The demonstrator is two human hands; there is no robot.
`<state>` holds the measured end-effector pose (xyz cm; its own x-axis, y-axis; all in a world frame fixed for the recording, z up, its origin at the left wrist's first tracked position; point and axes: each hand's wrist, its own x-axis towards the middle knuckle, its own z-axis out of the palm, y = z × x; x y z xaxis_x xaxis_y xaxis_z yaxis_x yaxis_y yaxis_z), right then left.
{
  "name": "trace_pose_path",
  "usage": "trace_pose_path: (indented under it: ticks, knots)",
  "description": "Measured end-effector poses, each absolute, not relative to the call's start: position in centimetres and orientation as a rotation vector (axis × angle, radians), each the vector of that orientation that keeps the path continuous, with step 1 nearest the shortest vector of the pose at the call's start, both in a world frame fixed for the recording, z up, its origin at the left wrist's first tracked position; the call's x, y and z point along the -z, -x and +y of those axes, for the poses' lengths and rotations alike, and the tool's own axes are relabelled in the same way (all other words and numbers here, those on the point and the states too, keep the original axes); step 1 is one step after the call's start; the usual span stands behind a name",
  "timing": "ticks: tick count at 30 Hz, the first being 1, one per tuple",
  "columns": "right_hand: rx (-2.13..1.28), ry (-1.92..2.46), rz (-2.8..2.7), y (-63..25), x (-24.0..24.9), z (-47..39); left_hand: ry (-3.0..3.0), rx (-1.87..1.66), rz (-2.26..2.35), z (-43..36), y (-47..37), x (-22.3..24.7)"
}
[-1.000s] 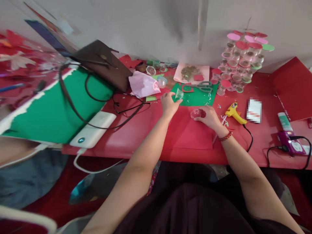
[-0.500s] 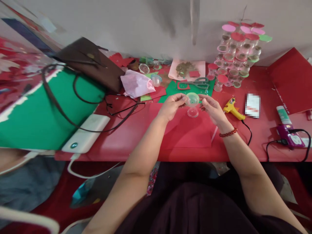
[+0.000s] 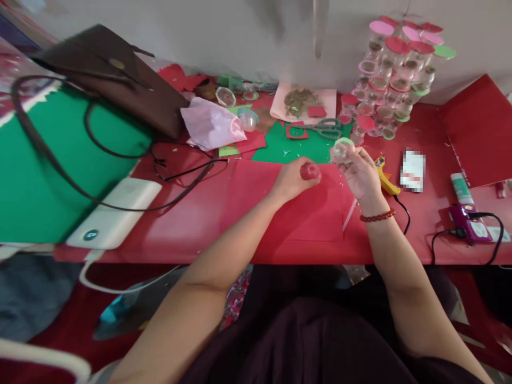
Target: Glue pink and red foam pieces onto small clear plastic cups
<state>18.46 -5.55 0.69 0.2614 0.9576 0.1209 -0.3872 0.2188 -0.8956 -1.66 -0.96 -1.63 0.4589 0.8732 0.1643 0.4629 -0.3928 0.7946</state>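
My left hand (image 3: 294, 178) is closed round a small clear cup (image 3: 311, 171), through which the red below shows, above the red paper (image 3: 248, 200). To its right, my right hand (image 3: 362, 170) pinches another clear cup (image 3: 343, 151) with a green rim. The two cups are apart. Just right of my right hand, a yellow glue gun (image 3: 387, 178) lies partly hidden by the fingers. Behind the hands are a green sheet (image 3: 276, 144) and scissors (image 3: 328, 128).
A stack of joined clear cups (image 3: 390, 85) with coloured discs stands at the back right. A brown bag (image 3: 132, 80), glasses (image 3: 176, 173) and white power bank (image 3: 116, 213) are left. A purple device (image 3: 470, 221) and glue stick (image 3: 462, 188) are right.
The hands have moved apart. The lower cup has left the green-rimmed one and is now in my left hand; my right hand has lifted the green-rimmed cup up and right. The view has shifted right.
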Motion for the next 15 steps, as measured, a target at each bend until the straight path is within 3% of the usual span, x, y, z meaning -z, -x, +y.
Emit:
trace_pose_path:
  ticks: [6, 15]
  knots:
    - [-0.942, 0.913, -1.067, -17.2, 0.1, -5.8, -2.109, -1.005, 1.064, -1.4, 2.3, 0.4]
    - [-0.633, 0.999, -1.421, -16.7, 0.5, -6.3, -2.150, -1.002, 1.104, -1.4, 2.0, 0.7]
